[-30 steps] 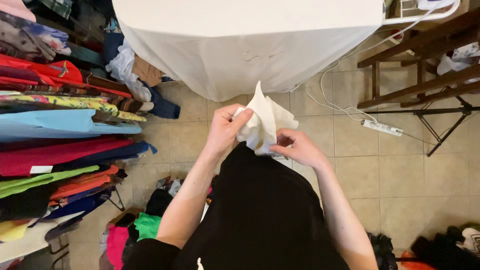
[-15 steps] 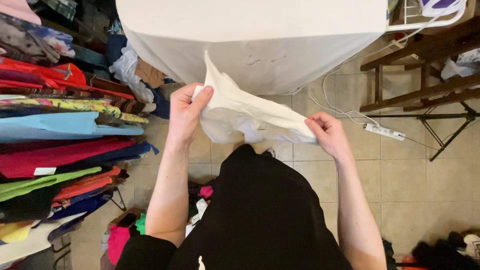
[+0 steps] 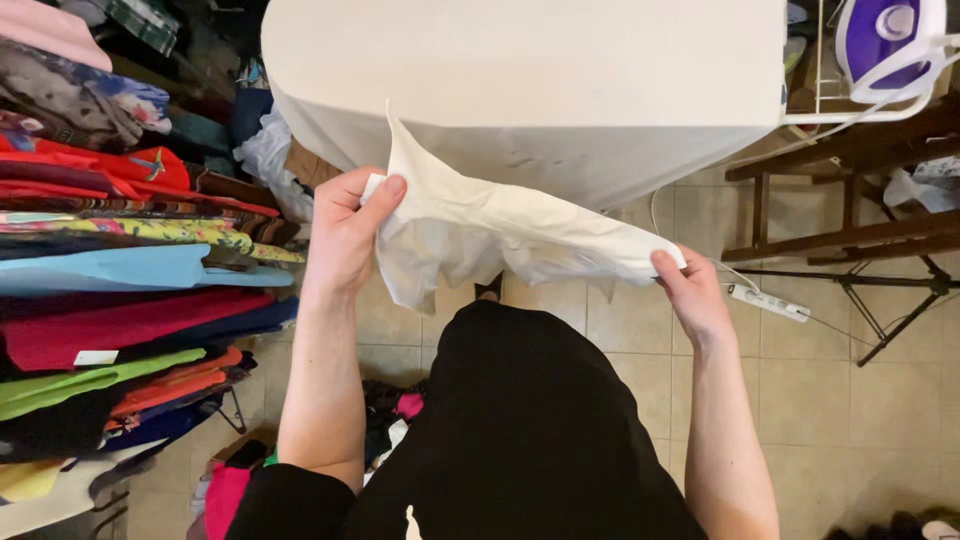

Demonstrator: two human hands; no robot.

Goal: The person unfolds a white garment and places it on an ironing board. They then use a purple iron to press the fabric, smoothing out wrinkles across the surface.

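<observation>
Both hands grip cloth [image 3: 500, 225]: left hand [image 3: 345, 225] and right hand [image 3: 690, 295] pinching opposite ends, stretched just below board [image 3: 520, 80]. Spreading step; board-laying likely follows.

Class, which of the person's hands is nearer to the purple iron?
Right. The right hand holds the white cloth below and left of the iron; the left hand is farther left.
</observation>
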